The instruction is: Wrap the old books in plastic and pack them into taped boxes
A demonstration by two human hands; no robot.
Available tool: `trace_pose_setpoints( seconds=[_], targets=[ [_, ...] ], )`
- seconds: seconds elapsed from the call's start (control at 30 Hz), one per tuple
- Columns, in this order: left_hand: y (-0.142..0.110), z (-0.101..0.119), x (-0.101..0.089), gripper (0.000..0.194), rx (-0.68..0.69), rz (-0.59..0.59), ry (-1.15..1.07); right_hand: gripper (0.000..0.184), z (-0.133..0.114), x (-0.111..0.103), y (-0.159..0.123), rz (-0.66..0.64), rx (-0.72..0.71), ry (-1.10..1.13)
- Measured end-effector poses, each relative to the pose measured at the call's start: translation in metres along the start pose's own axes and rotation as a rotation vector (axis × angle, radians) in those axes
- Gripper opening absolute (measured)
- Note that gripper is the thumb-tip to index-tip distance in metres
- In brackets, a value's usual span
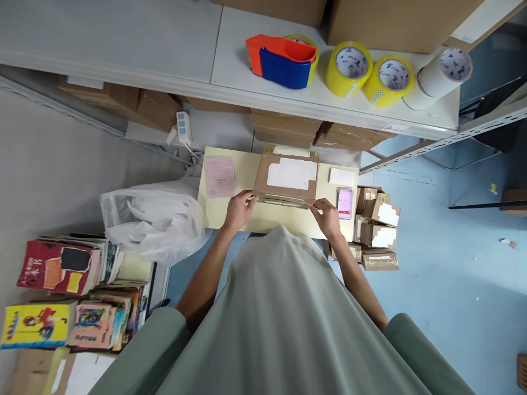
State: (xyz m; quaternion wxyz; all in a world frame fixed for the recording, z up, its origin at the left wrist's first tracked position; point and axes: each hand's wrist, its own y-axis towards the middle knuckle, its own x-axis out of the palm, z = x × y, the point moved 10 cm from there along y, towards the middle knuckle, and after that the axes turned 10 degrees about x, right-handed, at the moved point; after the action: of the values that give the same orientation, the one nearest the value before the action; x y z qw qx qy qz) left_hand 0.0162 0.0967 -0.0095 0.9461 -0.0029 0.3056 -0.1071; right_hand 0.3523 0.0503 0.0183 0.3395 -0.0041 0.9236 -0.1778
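A taped cardboard box (263, 178) with a white label (292, 174) on top rests on a small cream table (242, 164) in the middle of the head view. My left hand (240, 209) is closed at the box's near left corner, its fingertips pinching the edge. At the near right corner my right hand (326, 215) does likewise, thumb and fingers pressed together there. Left of the box lies a pink printed sheet (219, 178). To the right are a phone (345, 204) with a pink screen and a white stack of slips (342, 176).
A grey shelf (164, 44) overhangs the table's back, bearing a tape dispenser (284, 60) and several tape rolls (349, 67). Small boxes (376, 222) are piled on the floor to the right. A white plastic bag (156, 219) and stacked books (61, 269) stand at left.
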Motion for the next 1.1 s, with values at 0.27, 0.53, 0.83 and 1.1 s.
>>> trace_pose_setpoints(
  seconds=[0.27,0.53,0.83,1.1],
  targets=[
    [-0.032,-0.06,0.064,0.013,-0.244,-0.114,0.042,0.034,0.082,0.065,0.004,-0.132,0.241,-0.054],
    [-0.011,-0.077,0.06,0.038,-0.285,-0.037,0.017,0.041,0.107,0.054,0.029,-0.053,0.334,0.104],
    [0.04,-0.034,0.044,0.062,-0.255,0.082,-0.167,0.083,0.07,0.03,0.046,0.03,0.356,0.331],
    [0.004,-0.012,0.022,0.068,-0.263,0.134,-0.304,0.088,0.046,0.012,0.009,0.0,0.275,0.397]
  ],
)
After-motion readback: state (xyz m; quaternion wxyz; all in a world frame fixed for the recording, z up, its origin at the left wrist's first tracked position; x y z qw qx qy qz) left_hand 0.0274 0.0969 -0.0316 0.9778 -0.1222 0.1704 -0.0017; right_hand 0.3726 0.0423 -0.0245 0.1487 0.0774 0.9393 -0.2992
